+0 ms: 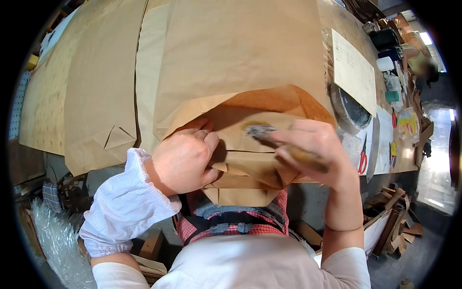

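A brown paper bag [240, 62] lies flat on the worktable, its folded bottom end toward me with flaps opened out. My left hand [185, 156] presses down on the folded flap at the bag's left side. My right hand [313, 149] holds a wooden-handled brush [284, 144], its grey bristle end over the middle of the opened flap; the brush is blurred.
More brown paper bags [91, 96] lie stacked to the left. At right are a round tape roll [349, 108], a white sheet [353, 72], red-handled scissors [362, 161], and cluttered small items. Cardboard scraps [394, 216] lie on the floor at right, bubble wrap [55, 238] at left.
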Available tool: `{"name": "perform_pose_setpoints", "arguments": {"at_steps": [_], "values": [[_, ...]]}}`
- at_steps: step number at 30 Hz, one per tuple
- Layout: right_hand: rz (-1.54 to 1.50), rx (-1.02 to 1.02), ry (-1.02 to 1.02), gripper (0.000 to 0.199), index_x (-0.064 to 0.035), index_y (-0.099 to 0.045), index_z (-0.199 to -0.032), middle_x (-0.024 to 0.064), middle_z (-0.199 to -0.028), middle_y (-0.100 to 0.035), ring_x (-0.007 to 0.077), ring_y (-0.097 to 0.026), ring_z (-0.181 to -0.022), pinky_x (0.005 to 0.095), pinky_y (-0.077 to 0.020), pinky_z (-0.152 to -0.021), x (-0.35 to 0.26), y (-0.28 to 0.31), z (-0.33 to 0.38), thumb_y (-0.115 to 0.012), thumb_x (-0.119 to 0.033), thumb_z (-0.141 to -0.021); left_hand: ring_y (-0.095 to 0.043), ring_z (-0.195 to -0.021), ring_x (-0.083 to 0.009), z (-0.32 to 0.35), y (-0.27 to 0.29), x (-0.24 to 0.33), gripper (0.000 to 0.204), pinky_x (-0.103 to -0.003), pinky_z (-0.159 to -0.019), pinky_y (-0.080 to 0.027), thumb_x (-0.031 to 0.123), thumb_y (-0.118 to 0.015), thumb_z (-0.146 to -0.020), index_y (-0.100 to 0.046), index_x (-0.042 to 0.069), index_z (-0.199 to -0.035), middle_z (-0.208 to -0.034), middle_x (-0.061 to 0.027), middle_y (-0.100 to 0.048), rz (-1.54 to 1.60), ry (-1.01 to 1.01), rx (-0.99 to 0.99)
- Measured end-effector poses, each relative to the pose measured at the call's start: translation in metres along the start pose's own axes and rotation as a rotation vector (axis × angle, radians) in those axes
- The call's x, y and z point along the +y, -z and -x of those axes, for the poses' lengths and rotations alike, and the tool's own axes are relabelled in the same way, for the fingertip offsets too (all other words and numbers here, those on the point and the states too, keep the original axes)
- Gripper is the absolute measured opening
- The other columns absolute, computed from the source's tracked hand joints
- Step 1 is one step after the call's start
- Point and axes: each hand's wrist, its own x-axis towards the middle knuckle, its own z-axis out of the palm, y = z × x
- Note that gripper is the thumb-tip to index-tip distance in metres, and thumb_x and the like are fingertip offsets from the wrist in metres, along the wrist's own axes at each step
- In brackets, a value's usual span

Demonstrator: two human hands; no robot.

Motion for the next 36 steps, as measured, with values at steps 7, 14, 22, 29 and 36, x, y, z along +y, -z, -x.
{"name": "perform_pose_setpoints", "arguments": {"at_steps": [7, 14, 22, 29, 36], "values": [[-0.303, 1.011, -0.447, 0.010, 0.0002, -0.069, -0.090, 0.0069, -0.077, -0.067, 0.0143, -0.062, -0.067, 0.0282, -0.0489, -0.062, -0.046, -0.004, 0.049, -0.068, -0.004, -0.081, -0.059, -0.084, -0.0401, -0.014, -0.003, -0.005, 0.013, -0.045, -0.072, -0.048, 0.006, -0.062, -0.082, -0.058, -0.003, -0.090, -0.083, -0.0207, -0.061, 0.149, 0.290, 0.087], [-0.438, 0.634, -0.598, 0.005, 0.0006, -0.066, -0.081, 0.0037, -0.074, -0.065, 0.0082, -0.059, -0.068, 0.0241, -0.0475, -0.059, -0.034, -0.054, 0.018, -0.066, -0.004, -0.083, -0.060, -0.077, -0.0390, -0.027, -0.038, -0.020, 0.012, -0.045, -0.069, -0.047, 0.007, -0.065, -0.079, -0.059, -0.002, -0.074, -0.077, -0.0211, -0.061, 0.058, 0.305, 0.221], [-0.435, 0.656, -0.465, 0.003, -0.0010, -0.065, -0.077, 0.0082, -0.072, -0.065, 0.0140, -0.063, -0.066, 0.0264, -0.0495, -0.060, -0.034, -0.094, -0.007, -0.068, -0.001, -0.078, -0.061, -0.073, -0.0367, -0.051, -0.029, -0.030, 0.019, -0.043, -0.066, -0.048, 0.014, -0.076, -0.070, -0.064, -0.001, -0.072, -0.073, -0.0199, -0.063, 0.094, 0.466, 0.181], [0.157, 0.647, -0.608, 0.001, -0.0025, -0.064, -0.077, 0.0109, -0.071, -0.065, 0.0200, -0.063, -0.062, 0.0296, -0.0498, -0.059, -0.017, -0.046, 0.060, -0.065, -0.002, -0.077, -0.061, -0.078, -0.0352, -0.050, -0.027, -0.006, 0.009, -0.041, -0.071, -0.050, 0.007, -0.069, -0.071, -0.063, 0.001, -0.072, -0.077, -0.0171, -0.062, -0.148, 0.287, 0.224], [-1.070, 1.323, -0.269, 0.043, 0.0041, -0.048, -0.130, 0.0102, -0.101, -0.062, 0.0159, -0.058, -0.091, 0.0265, -0.0448, -0.090, 0.010, -0.028, 0.038, -0.044, -0.029, -0.102, -0.063, -0.079, -0.0192, -0.060, -0.024, 0.025, 0.004, -0.031, -0.068, -0.050, 0.010, -0.066, -0.072, -0.069, 0.010, -0.072, -0.074, -0.0042, -0.064, -0.589, 0.217, 0.092]]}}
